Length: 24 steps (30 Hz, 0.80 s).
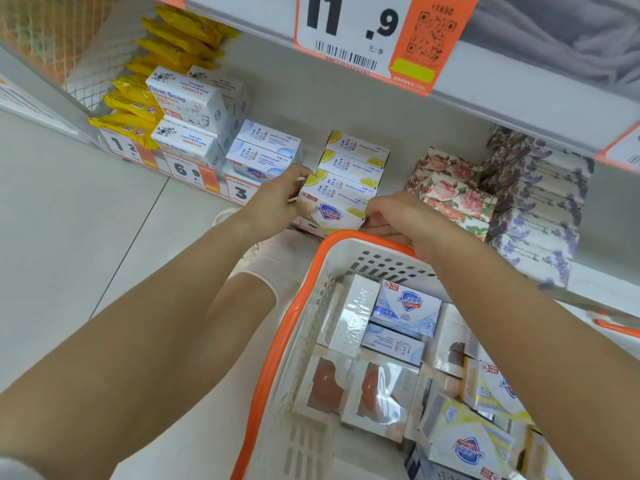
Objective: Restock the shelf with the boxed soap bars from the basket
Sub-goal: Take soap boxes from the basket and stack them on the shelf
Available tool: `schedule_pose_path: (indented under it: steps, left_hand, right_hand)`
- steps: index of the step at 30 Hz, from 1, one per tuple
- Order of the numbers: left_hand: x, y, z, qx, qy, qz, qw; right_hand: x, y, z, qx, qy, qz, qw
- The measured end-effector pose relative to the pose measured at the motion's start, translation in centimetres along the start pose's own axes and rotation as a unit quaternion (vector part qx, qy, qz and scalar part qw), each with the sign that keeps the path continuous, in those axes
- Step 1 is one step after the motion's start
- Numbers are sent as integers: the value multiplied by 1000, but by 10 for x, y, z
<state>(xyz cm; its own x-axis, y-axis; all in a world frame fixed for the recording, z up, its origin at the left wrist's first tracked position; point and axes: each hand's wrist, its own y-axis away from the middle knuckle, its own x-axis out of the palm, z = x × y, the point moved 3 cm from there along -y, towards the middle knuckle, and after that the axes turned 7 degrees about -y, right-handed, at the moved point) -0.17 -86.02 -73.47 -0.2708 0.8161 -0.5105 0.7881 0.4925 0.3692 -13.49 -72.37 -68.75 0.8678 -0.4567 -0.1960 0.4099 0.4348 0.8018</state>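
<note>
Nearest, a white basket with an orange rim holds boxed soap bars, blue, yellow and clear-windowed, lying jumbled; beyond it, the left hand and right hand grip a yellow Safeguard box between them at the shelf front; behind stands a stack of matching yellow boxes.

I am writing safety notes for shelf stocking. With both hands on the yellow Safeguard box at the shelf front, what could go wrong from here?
1. The yellow Safeguard box sits at the shelf edge, above the basket; if the left hand or right hand slips, it may fall.
2. Pushing it back could disturb the yellow boxes behind.
3. The blue boxes stand close to the left hand and might be knocked.
</note>
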Motion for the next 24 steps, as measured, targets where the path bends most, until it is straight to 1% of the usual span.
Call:
schedule_pose_path:
  steps: [3, 6, 15, 18, 20, 24]
  left_hand:
    - [-5, -8, -7, -4, 16, 16, 1000]
    - [-6, -19, -14, -11, 27, 13, 999]
    - [17, -43, -10, -13, -72, -103, 992]
    - [24, -46, -7, -14, -113, -125, 986]
    - [27, -46, -6, -15, -135, -121, 983]
    - [29, -48, -8, -23, -123, -110, 986]
  right_hand:
    - [-3, -1, 3, 0, -39, 7, 999]
    - [-5, -4, 9, -10, -56, -17, 998]
    - [3, -13, 10, -41, -98, -69, 992]
    - [7, -17, 4, -33, -94, -58, 993]
    - [9, -19, 2, -25, -95, -48, 994]
    - [10, -25, 0, -64, -76, -21, 995]
